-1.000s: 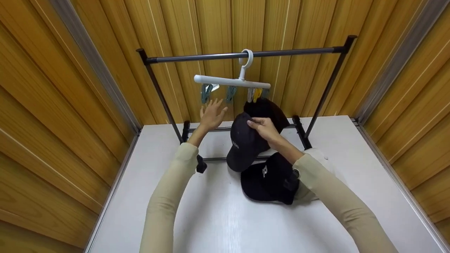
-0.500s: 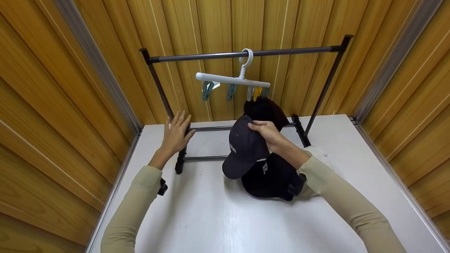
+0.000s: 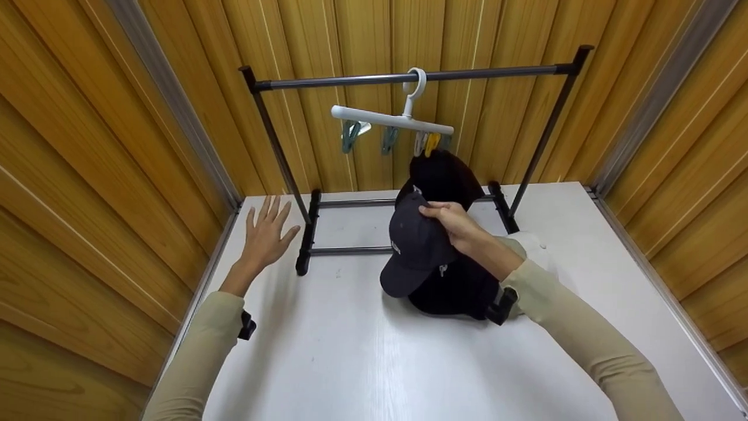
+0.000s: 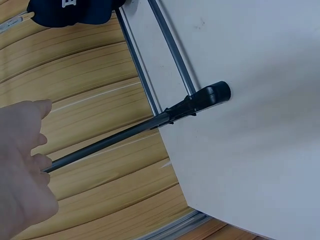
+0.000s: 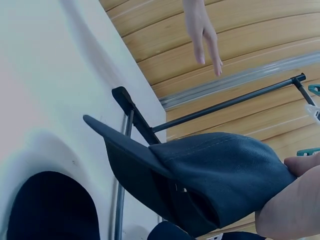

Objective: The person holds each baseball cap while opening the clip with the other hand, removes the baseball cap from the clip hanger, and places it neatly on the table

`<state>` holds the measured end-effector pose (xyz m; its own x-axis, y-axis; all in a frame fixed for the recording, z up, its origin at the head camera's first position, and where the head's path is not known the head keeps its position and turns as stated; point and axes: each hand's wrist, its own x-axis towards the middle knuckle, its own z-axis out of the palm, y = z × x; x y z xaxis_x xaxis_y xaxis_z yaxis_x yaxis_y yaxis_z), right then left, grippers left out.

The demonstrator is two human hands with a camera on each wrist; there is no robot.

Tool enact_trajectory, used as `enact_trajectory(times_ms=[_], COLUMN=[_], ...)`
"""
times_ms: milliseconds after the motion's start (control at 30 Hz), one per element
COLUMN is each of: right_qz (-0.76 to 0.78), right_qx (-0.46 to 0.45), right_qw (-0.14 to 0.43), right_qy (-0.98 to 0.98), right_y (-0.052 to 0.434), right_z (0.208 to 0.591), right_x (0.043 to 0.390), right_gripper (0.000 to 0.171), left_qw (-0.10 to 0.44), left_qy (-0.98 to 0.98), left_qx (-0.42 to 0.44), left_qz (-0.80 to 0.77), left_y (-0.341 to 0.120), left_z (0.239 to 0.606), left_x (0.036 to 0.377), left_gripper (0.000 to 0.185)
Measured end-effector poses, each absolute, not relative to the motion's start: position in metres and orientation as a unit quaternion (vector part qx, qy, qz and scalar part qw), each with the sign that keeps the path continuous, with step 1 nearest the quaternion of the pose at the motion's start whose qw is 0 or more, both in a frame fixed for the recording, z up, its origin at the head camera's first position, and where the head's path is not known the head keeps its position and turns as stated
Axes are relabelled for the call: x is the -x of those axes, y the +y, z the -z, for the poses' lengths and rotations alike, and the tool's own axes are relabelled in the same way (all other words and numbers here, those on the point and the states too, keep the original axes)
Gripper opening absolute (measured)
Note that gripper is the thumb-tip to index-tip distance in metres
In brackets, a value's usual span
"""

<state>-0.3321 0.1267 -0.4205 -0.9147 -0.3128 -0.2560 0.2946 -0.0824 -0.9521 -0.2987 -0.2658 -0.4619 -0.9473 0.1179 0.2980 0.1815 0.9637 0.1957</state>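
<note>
Left hand (image 3: 264,237) withdrawn leftward, fingers spread, empty; right hand (image 3: 459,225) pinches navy cap (image 3: 416,245) crown: light, soft, brim stiffer.

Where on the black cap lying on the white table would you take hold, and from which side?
Probably the black cap by its near crown edge, coming from the front: the lifted navy cap in the right hand covers its far side, and that forearm crosses its right.

Wood-panelled walls (image 3: 117,146), white table (image 3: 362,362)
</note>
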Motion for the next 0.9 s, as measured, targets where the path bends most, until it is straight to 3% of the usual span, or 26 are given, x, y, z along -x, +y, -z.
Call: enact_trajectory(times_ms=[400, 667, 900], right_qz=[0.733, 0.745, 0.736], right_qx=[0.001, 0.014, 0.021], right_qw=[0.235, 0.275, 0.278], right_qy=[0.639, 0.608, 0.617], right_y=[0.138, 0.143, 0.143], right_z=[0.447, 0.470, 0.478], right_x=[0.326, 0.322, 0.321], right_gripper=[0.056, 0.052, 0.050], left_qw=[0.136, 0.137, 0.122], left_qy=[-0.979, -0.978, -0.978], left_qx=[0.085, 0.093, 0.099], left_qz=[0.127, 0.125, 0.136], left_y=[-0.252, -0.236, -0.227], left_z=[0.482, 0.484, 0.480], left_x=[0.293, 0.302, 0.306], left_gripper=[0.061, 0.059, 0.060])
